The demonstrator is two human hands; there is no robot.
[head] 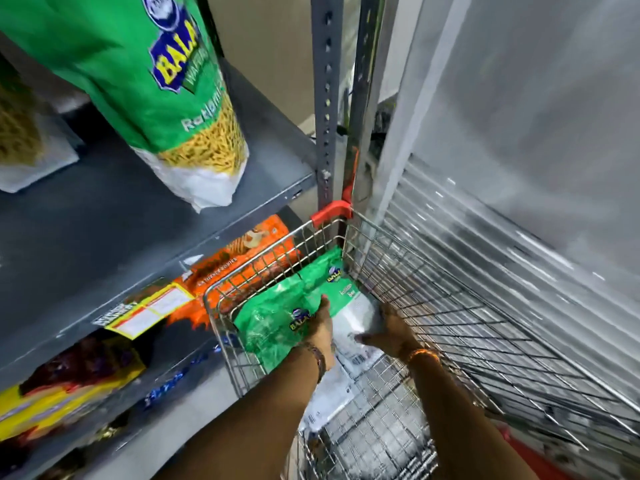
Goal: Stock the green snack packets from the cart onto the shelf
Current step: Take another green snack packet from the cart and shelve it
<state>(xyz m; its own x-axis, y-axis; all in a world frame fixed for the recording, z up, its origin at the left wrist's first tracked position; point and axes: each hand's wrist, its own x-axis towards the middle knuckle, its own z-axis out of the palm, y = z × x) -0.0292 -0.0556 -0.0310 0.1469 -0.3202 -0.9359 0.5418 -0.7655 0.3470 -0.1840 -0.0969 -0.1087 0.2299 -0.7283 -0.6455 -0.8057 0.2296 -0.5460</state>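
Forearms: two, bare, entering from bottom edge, reaching down into cart (450, 306).

Left hand (320, 325): dark band at wrist; palm down on green packets (277, 317) in cart; fingers flat on top packet, grip not closed as far as visible.

Right hand (388, 332): orange bangle (424, 355) at wrist; fingers spread against white lower end of a packet, thumb pointing left; whether gripping or only pressing: cannot tell.

Green packets: several, stacked and leaning in cart's far-left corner, against wire wall; blue-and-yellow logo facing up; white backs with barcode lying nearer on cart floor.

Cart: chrome wire basket, red plastic corner guard (330, 213) at far corner, touching or just beside shelf upright.

Lower shelf level, left of cart: orange packet (242, 265) just behind cart's wire wall; yellow-and-white label next to it; yellow-and-dark packet (62, 386) further left, blurred.

Shelf (138, 209): grey metal board, mostly bare; one large green packet (166, 81) on it, tilted, yellow snack print and white bottom end toward the edge; another packet at far left, partly cut off.

Upright (327, 98): grey, perforated, behind shelf's right end.

Wall, right: pale corrugated panel, blurred.
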